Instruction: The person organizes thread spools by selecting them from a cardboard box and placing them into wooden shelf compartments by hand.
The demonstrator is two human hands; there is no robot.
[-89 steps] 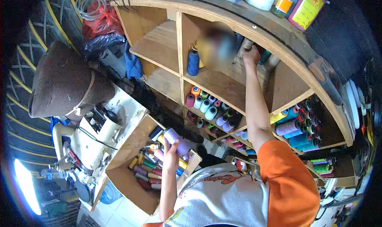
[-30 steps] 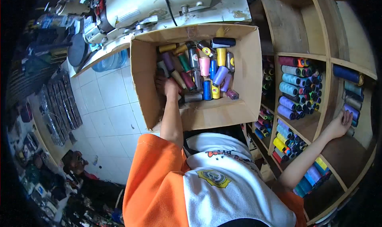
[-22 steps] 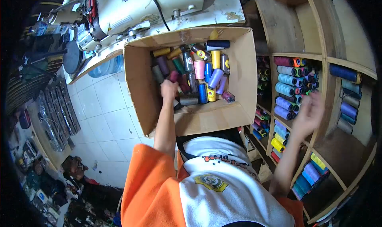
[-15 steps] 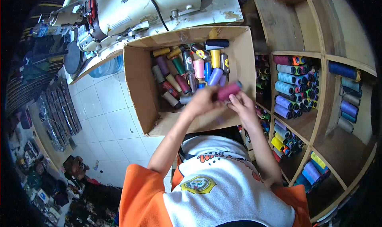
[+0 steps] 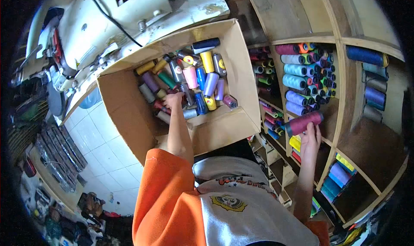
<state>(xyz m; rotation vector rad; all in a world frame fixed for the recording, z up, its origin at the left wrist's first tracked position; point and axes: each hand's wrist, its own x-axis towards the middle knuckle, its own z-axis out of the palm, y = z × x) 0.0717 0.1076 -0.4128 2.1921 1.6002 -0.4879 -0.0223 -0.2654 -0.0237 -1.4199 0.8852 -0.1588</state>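
My left hand (image 5: 173, 100) is inside the cardboard box (image 5: 215, 131), low among the thread spools, with its fingers closed beside a red spool (image 5: 159, 105); what they grip is hidden. Around it lie a green spool (image 5: 166, 80), a pink spool (image 5: 190, 77) and a purple spool (image 5: 211, 84). My right hand (image 5: 311, 139) holds a maroon spool (image 5: 305, 123), tilted, in front of the wooden shelf (image 5: 340, 82). Behind that spool are stacked light blue spools (image 5: 295, 81) and purple spools (image 5: 296, 97) in a compartment.
A white sewing machine (image 5: 112, 19) stands on a table beyond the box. A dark blue spool (image 5: 366, 56) and several others lie in the right shelf compartment. Yellow spools (image 5: 345, 162) sit lower down. Tiled floor (image 5: 101, 138) shows left of the box.
Both hands were together over the box at the maroon spool. Now my right hand has carried it right to the shelf, and my left hand has moved back among the spools. The view has shifted.
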